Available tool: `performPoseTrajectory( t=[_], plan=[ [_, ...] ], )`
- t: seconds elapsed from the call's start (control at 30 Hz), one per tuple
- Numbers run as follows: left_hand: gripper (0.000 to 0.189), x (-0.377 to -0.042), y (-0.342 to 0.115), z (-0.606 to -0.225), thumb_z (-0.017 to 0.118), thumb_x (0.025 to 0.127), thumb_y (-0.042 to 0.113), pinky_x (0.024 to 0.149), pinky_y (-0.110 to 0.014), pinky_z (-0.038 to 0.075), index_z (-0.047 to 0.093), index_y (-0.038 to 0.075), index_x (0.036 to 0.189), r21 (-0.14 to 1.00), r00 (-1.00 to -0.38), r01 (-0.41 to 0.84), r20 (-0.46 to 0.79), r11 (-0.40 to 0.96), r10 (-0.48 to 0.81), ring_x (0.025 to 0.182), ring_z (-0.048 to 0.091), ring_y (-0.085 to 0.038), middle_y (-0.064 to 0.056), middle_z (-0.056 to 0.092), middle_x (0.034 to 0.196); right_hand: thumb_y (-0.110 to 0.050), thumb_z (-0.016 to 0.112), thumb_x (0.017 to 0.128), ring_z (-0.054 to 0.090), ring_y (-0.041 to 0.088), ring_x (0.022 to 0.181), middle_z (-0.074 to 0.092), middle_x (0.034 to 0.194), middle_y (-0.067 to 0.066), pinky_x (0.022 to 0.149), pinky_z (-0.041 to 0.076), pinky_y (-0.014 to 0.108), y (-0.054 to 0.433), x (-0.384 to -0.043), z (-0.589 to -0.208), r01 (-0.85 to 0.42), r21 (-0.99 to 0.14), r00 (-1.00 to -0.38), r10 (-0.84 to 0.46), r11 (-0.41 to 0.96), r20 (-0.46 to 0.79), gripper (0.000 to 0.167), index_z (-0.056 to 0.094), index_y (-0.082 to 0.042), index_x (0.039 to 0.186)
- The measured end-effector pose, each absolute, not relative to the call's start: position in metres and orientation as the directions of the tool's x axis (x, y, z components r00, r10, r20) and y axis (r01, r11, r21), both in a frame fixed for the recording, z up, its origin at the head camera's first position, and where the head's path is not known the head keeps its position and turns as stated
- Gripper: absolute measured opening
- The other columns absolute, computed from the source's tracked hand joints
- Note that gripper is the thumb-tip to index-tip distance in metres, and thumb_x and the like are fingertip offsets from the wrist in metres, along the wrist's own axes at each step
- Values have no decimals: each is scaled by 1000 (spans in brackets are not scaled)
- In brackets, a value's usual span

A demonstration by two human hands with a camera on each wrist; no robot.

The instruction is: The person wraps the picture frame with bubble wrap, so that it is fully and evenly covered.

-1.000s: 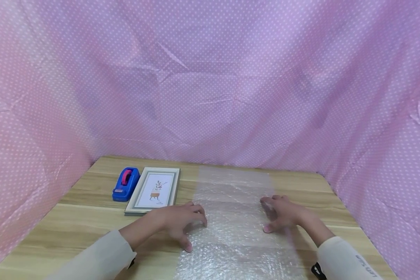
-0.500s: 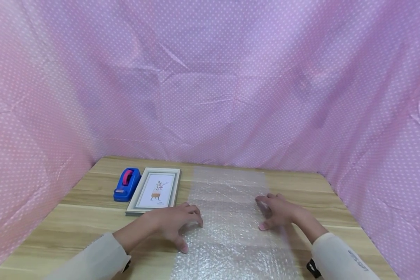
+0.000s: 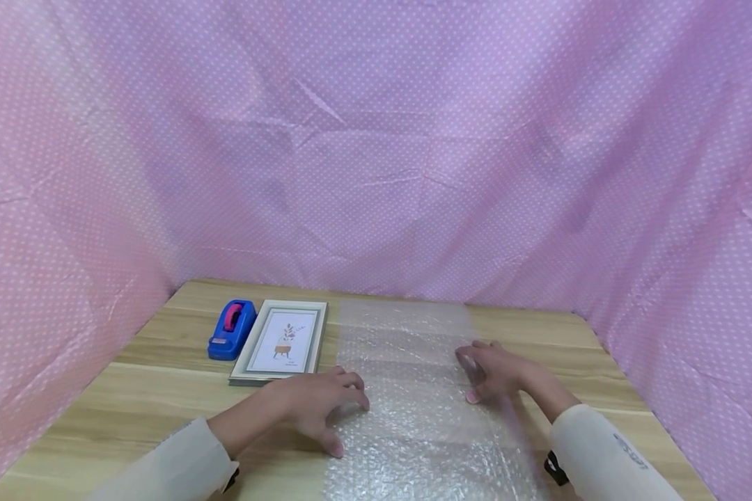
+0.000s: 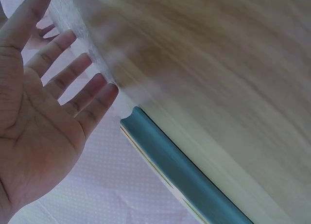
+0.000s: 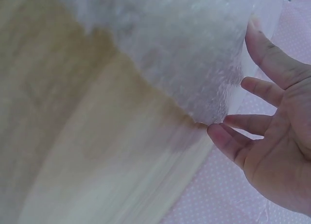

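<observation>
A long sheet of clear bubble wrap [image 3: 407,369] lies flat on the wooden table, running from the near side to the far edge. My left hand [image 3: 318,409] is at its left edge, fingers spread and slightly bent, fingertips over the border. On the opposite side my right hand [image 3: 496,370] touches the right edge with spread fingers. The right wrist view shows the fingertips right at the edge of the wrap [image 5: 189,63]. Behind the left wrist lies a cream picture frame [image 3: 259,348] with a plant print, its greenish side [image 4: 180,163] visible in the left wrist view.
Left of the frame stands a blue tape dispenser [image 3: 223,344] with a pink reel. A pink dotted cloth [image 3: 376,174] hangs behind and at both sides of the wooden table [image 3: 131,403].
The bubble wrap has shifted left, so its far end lies closer to the picture frame. My right hand has moved left with it; the left hand has barely moved.
</observation>
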State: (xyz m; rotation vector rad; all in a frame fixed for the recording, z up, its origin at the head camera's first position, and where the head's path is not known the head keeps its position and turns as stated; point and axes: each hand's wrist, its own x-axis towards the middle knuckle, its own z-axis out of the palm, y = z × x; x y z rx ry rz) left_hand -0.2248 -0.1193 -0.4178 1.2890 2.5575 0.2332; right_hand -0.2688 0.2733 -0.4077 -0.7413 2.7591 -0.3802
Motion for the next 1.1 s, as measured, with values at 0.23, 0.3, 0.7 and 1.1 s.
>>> performPoseTrajectory(
  t=[0.23,0.3,0.7,1.1],
  plan=[
    [73,-224,-115,-415,80,77,64,98,-36,50,58,38,140,230,-526,802,-163,551,834,123,46,-12,9,49,146,-21,89,75,37,63,132,42,147,39,107,32,74,271,-275,-406,-510,-301,-809,-568,806,-151,80,52,2,143],
    [73,-224,-113,-415,80,77,64,98,-35,50,57,38,141,222,-512,815,-156,535,844,122,46,-11,9,50,145,-18,88,75,40,61,131,43,146,38,106,34,73,270,-276,-407,-527,-290,-801,-581,799,-146,79,52,2,142],
    [68,-217,-98,-415,78,81,62,93,-30,50,58,38,141,171,-459,865,-116,473,881,118,50,-12,11,52,142,-9,84,67,50,51,126,55,139,26,105,40,67,270,-283,-403,-536,-273,-793,-587,799,-163,78,57,0,138],
    [60,-213,-77,-419,75,78,69,80,-19,42,60,41,130,69,-423,902,-69,427,904,95,43,-4,16,53,122,-7,83,62,50,49,123,54,139,26,102,42,68,273,-287,-409,-531,-276,-814,-572,801,-96,80,58,-3,137]
  ],
)
